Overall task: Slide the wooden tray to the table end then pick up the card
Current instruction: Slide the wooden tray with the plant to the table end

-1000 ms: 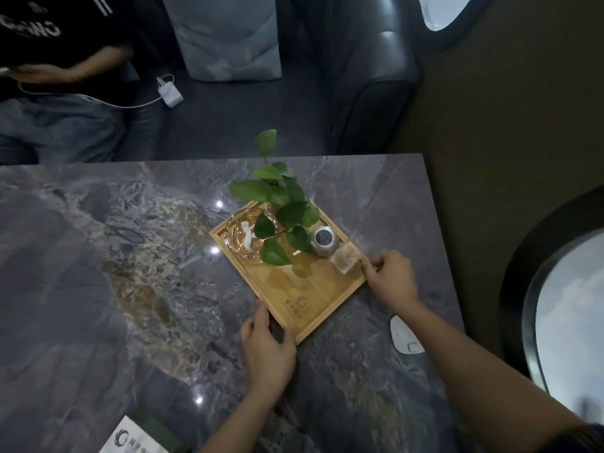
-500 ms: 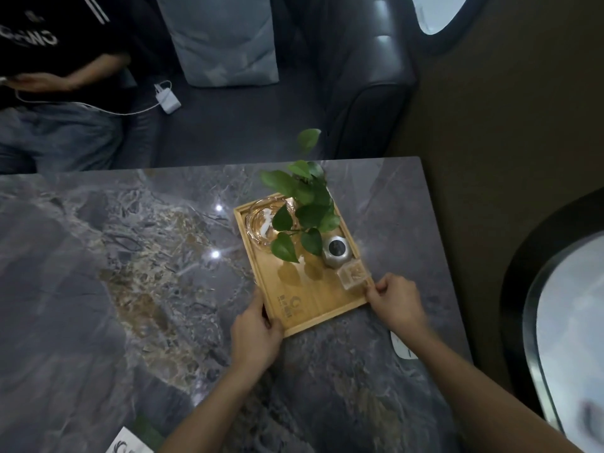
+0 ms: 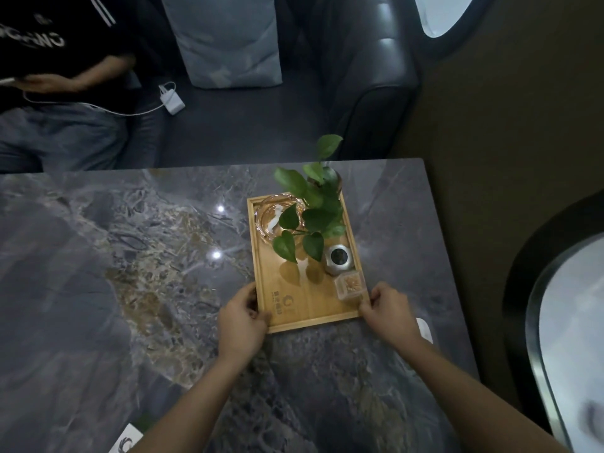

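The wooden tray (image 3: pixel 313 305) lies on the dark marble table (image 3: pixel 130 273), its long side pointing toward the far edge. It carries a leafy plant (image 3: pixel 310 210), a glass ashtray (image 3: pixel 274 217), a round metal pot (image 3: pixel 339 258) and a small clear box (image 3: pixel 350 284). My left hand (image 3: pixel 242 318) grips the tray's near left corner. My right hand (image 3: pixel 389 308) grips its near right corner. A white card (image 3: pixel 425 328) lies on the table just right of my right wrist, partly hidden by it.
A printed white card or leaflet (image 3: pixel 125 441) pokes in at the table's near edge. Beyond the table is a dark sofa (image 3: pixel 359 76) with a grey cushion (image 3: pixel 228 40), a charger (image 3: pixel 171 99) and a seated person (image 3: pixel 55 93). The table's right edge runs close to the tray.
Both hands have turned the tray clockwise and pushed it farther away and to the right, toward the table's far corner. It now sits square to the table edges.
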